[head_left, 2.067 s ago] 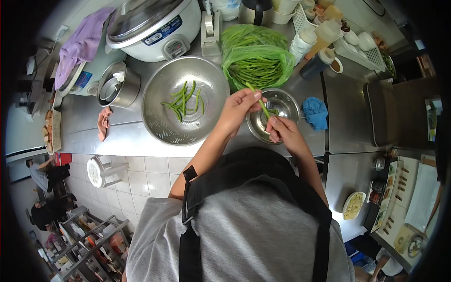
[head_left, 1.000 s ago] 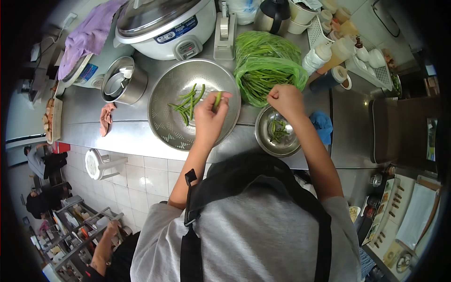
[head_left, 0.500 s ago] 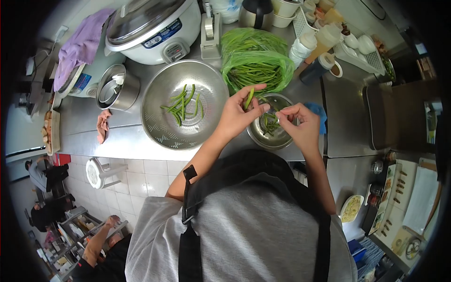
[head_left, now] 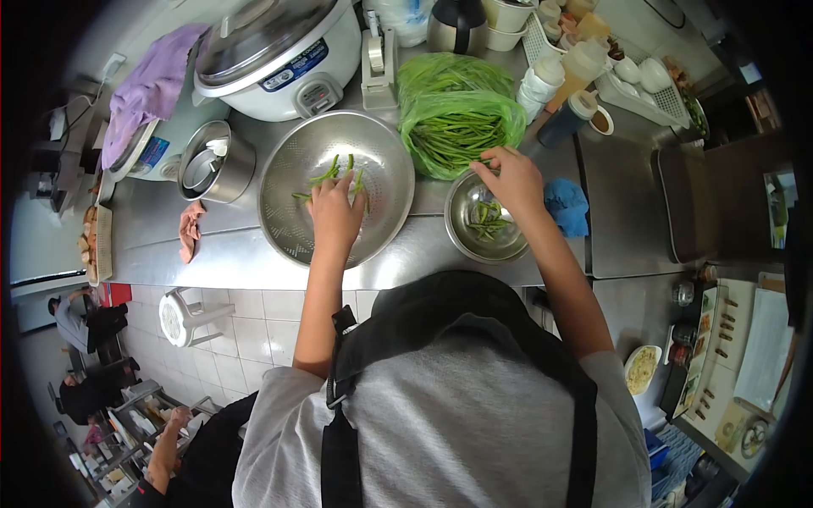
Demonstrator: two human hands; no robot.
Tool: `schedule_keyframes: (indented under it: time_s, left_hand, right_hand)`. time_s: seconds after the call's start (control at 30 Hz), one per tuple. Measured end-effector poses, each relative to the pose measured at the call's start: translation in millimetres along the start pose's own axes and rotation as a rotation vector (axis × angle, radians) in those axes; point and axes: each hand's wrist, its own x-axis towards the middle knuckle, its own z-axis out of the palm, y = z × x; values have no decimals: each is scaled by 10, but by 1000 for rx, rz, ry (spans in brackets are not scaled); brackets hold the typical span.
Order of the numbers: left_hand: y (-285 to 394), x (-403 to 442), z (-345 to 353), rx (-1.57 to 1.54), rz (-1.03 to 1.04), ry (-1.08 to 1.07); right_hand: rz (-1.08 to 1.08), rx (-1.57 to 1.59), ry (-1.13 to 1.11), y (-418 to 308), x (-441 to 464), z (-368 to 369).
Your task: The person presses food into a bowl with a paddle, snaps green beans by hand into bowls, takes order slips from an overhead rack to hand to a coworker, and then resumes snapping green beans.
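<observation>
My left hand (head_left: 336,213) is inside the perforated steel colander (head_left: 284,233), over several green beans (head_left: 326,172). Its fingers are spread, and I see no bean held in them. At the lower edge of a green plastic bag (head_left: 461,78) full of long green beans (head_left: 457,135) is my right hand (head_left: 511,179). Thumb and forefinger are pinched there on what looks like a green bean, mostly hidden by the fingers. Beneath that hand stands a small steel bowl (head_left: 461,241) with short green bean pieces (head_left: 486,222) in it.
A blue cloth (head_left: 566,207) lies right of the bowl. Behind the colander stand a rice cooker (head_left: 279,63) and a tape dispenser (head_left: 378,72). A steel pot (head_left: 233,169) and a pink cloth (head_left: 190,229) are at left. Sauce bottles (head_left: 584,63) stand at back right.
My left hand has moved left from above the bowl into the colander, and the bean it held is no longer visible in it. My right hand has moved up to the bag's edge.
</observation>
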Motion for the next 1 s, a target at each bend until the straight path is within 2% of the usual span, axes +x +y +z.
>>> schedule_keyframes:
  time_s: [0.03, 0.07, 0.17, 0.3, 0.4, 0.5, 0.7, 0.8, 0.9, 1.0]
  left_hand:
    - [-26, -27, -28, 145, 38, 61]
    - [-5, -36, -16, 60, -3, 79]
    - [237, 46, -26, -222, 91, 102]
    - [885, 276, 89, -499, 346, 7]
    - [1019, 479, 424, -280, 530, 25]
    - [1055, 613, 461, -275, 578, -46]
    - [1192, 577, 317, -335, 699, -17]
    - [1246, 482, 222, -452, 583, -72]
    - [1315, 409, 306, -904, 304, -392]
    - [1375, 337, 398, -1273, 161, -515]
  right_hand:
    - [-18, -32, -35, 12, 59, 55]
    - [-36, -66, -70, 34, 113, 96]
    - [-109, -140, -112, 59, 196, 138]
    - [-76, -91, -128, 31, 213, 120]
    - [-13, 76, -33, -142, 126, -82]
    - [-5, 195, 3, -84, 21, -274]
    - [-16, 199, -57, -89, -246, -527]
    - [119, 628, 49, 22, -334, -379]
    - [297, 1236, 92, 54, -408, -284]
    - [390, 1685, 110, 44, -456, -147]
